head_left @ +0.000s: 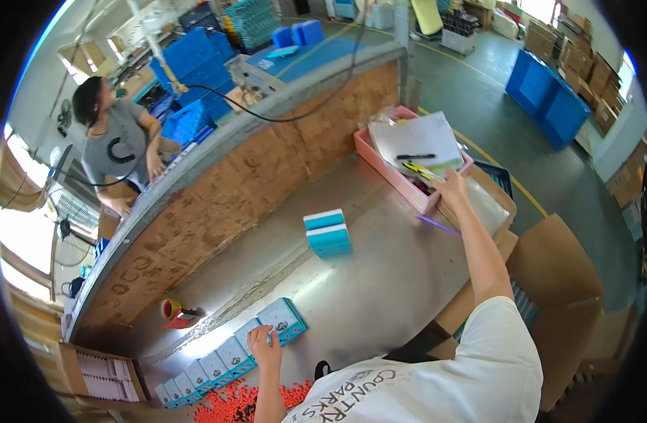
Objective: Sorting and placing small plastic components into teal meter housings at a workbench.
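Observation:
My right hand (450,186) is stretched out to the pink bin (408,192), with its fingers closed on the end of a yellow utility knife (418,169). The knife lies across the edge of white papers (416,138), beside a black pen (416,156). My left hand (265,345) rests by a row of grey-faced teal cases (233,352), fingers loosely bent and apart, nothing seen between them. Small red pieces (221,407) and some black ones are heaped beside that row. Two more teal cases (329,240) stand together mid-table.
A wooden partition (217,218) borders the metal table; a person (122,137) works beyond it. A roll of tape (175,312) stands near its foot. An open carton (101,374) of white pieces sits at left, and another open carton (556,275) is at my right.

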`<state>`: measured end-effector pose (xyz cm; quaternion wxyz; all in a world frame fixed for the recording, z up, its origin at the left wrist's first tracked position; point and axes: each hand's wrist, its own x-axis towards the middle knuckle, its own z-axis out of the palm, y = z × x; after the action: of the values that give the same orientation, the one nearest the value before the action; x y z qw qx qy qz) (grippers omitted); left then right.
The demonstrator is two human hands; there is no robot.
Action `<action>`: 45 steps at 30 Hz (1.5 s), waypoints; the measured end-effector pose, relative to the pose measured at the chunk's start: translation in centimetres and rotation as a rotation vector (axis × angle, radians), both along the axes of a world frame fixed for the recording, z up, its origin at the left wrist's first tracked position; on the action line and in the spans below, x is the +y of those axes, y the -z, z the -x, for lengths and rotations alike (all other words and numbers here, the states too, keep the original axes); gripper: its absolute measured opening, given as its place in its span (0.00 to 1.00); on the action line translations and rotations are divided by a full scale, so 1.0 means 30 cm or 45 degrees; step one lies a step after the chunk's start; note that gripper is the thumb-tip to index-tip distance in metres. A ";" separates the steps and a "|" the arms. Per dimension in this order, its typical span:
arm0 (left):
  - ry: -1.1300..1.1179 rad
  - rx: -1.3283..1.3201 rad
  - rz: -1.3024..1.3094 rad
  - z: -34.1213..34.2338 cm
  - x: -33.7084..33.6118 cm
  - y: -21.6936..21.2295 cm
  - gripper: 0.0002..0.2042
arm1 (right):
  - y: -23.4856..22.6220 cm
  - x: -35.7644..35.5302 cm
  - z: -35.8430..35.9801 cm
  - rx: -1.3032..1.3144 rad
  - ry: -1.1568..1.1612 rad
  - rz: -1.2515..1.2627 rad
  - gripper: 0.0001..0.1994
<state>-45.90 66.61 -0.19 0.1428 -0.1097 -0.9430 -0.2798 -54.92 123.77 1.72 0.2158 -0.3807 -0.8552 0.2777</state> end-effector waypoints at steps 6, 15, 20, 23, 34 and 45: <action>-0.010 -0.100 0.006 -0.010 -0.024 0.060 0.06 | -0.055 -0.215 -0.293 0.378 -0.238 1.746 0.18; 0.017 -0.165 -0.059 0.000 0.025 0.039 0.06 | 0.003 -0.252 -0.366 -0.423 -0.336 0.221 0.21; 0.040 -0.220 -0.038 -0.023 0.031 0.034 0.06 | -0.021 0.061 -0.121 0.131 -0.158 -0.003 0.16; 0.034 -0.227 -0.036 -0.026 0.035 0.030 0.06 | 0.010 0.242 0.016 0.054 -0.043 -0.196 0.12; -0.035 -0.230 -0.033 0.026 0.068 0.004 0.04 | 0.052 0.054 0.252 -1.163 -0.499 -0.890 0.24; 0.008 -0.221 -0.108 -0.007 0.069 0.049 0.05 | 0.055 0.081 0.186 -0.522 -0.546 -0.839 0.07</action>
<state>-45.68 68.67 -1.65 0.0642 -0.0818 -0.9388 -0.3284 -60.49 126.21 0.06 0.0891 -0.1526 -0.9828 -0.0527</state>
